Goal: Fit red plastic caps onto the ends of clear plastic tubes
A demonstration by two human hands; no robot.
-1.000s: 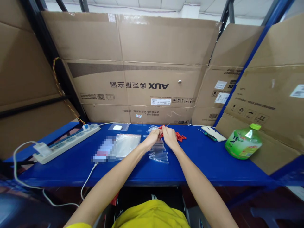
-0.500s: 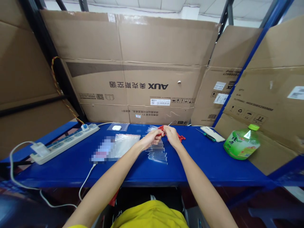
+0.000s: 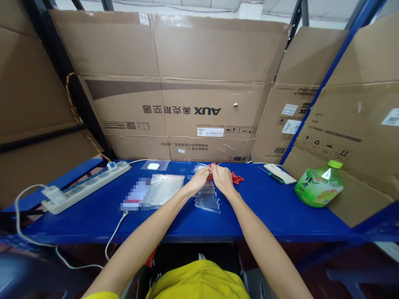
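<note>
Forearms converge from lower corners. Left hand (image 3: 200, 180), just right of centre, curled around red pieces (image 3: 211, 177); right hand (image 3: 223, 178) arched alongside, grip indeterminable.

Left hand (image 3: 200, 179) and right hand (image 3: 222, 177) are drawing closer since half a second ago, gap narrowing near frame centre.

Yel. short-slv. top (image 3: 199, 281), blk. bottoms (image 3: 174, 258), bare hands (image 3: 223, 179).

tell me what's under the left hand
Thin clear rods show on the blue table, beyond and nearer than the left hand; what lies directly beneath it is covered.
</note>
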